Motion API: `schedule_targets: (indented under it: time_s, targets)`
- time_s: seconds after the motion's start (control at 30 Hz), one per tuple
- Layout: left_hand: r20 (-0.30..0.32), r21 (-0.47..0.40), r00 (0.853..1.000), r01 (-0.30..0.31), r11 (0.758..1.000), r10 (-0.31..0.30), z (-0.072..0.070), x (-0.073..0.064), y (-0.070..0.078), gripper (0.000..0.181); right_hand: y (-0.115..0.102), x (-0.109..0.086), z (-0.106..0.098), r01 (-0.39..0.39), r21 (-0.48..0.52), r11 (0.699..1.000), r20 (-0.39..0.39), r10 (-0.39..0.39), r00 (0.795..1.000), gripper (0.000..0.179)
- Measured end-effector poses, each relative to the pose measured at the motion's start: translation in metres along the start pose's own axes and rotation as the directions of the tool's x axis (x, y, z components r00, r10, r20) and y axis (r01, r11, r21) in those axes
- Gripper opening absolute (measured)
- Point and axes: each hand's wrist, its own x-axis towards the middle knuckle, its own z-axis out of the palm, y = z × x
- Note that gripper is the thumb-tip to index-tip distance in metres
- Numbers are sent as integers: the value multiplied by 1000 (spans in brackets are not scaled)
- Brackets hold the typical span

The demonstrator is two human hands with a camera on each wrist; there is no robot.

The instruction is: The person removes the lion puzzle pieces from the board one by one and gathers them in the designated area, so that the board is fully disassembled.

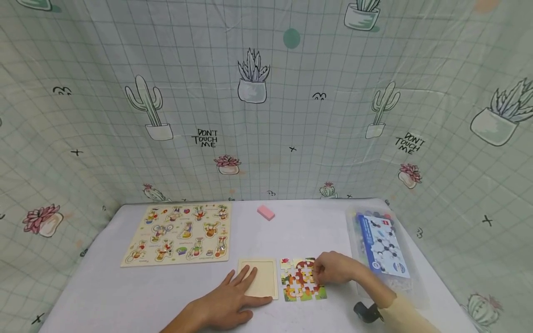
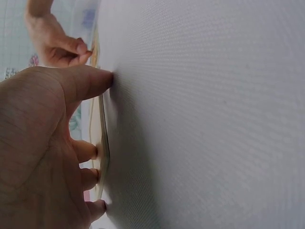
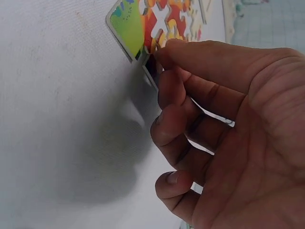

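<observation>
My left hand [image 1: 229,300] lies with fingers spread on a pale wooden puzzle frame [image 1: 265,280], the thumb along its near edge. In the left wrist view, the fingertips [image 2: 93,177] press on the frame's edge. Just right of the frame, a colourful jigsaw puzzle [image 1: 303,280] lies on the table, its pieces set together with gaps between several of them. My right hand [image 1: 336,268] is at the puzzle's right side. Thumb and index finger pinch a jigsaw piece [image 3: 151,51] at the edge, mostly hidden by the fingertips; the other fingers curl beneath.
A large wooden picture board [image 1: 179,235] lies at the back left. Behind the frame is a pink block [image 1: 266,212]. On the right, a clear plastic box [image 1: 385,249] with a blue and white label stands near my right forearm. A black object [image 1: 366,312] is by that wrist.
</observation>
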Motion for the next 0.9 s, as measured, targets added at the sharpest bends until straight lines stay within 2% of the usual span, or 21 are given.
schedule_targets:
  time_s: [0.23,0.33,0.43,0.57,0.63,0.73,0.9]
  targets:
    - [1,-17,1000,13,1000,-13,-4,-1,0,47,-1,3,-7,-25,42,999,-69,28,997,7]
    - [-27,-4,1000,15,1000,-15,-7,-2,-1,45,-2,4,-9,-32,66,997,-102,38,994,6]
    - [-81,-6,996,26,1000,-26,-13,-4,-5,43,-3,5,-11,-34,72,997,-122,42,992,8]
    - [-146,-39,988,39,998,-45,-22,-8,-11,41,-3,3,-12,-29,76,997,-79,35,996,11]
    - [-154,-57,986,48,997,-57,-25,-10,-13,40,-3,1,-12,-20,91,996,-34,23,999,13]
    - [-146,-71,987,56,996,-66,-27,-11,-15,40,-2,0,-11,-1,107,994,17,-1,1000,14]
    - [-115,-54,992,48,997,-54,-22,-10,-15,40,-2,2,-9,9,99,995,37,-13,999,15]
